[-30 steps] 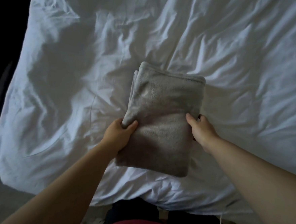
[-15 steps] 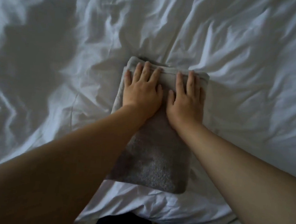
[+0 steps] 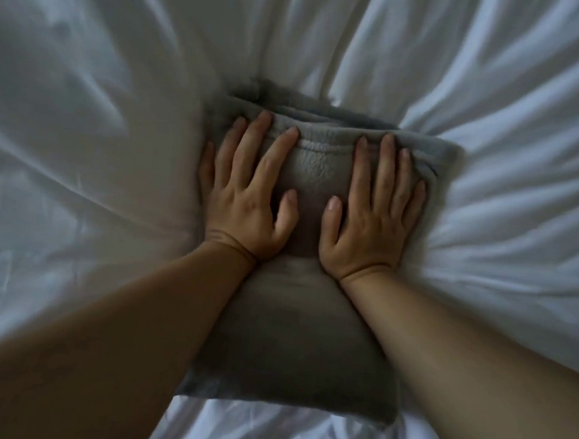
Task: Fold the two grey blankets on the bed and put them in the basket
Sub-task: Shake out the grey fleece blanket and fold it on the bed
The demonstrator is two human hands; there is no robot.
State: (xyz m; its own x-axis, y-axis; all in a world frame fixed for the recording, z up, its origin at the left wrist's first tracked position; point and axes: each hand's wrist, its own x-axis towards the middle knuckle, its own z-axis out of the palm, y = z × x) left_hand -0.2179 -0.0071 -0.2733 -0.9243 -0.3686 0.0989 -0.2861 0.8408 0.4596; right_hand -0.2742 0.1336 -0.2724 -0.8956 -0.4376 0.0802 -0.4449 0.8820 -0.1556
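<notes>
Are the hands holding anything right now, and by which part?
Nothing is gripped. The left hand and right hand lie flat, pressing the far end of the folded grey blanket onto the bed.

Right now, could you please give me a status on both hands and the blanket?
Left hand and right hand open, pressing flat on folded grey blanket. Blanket lies on white sheet. Nothing on it but the hands.
</notes>
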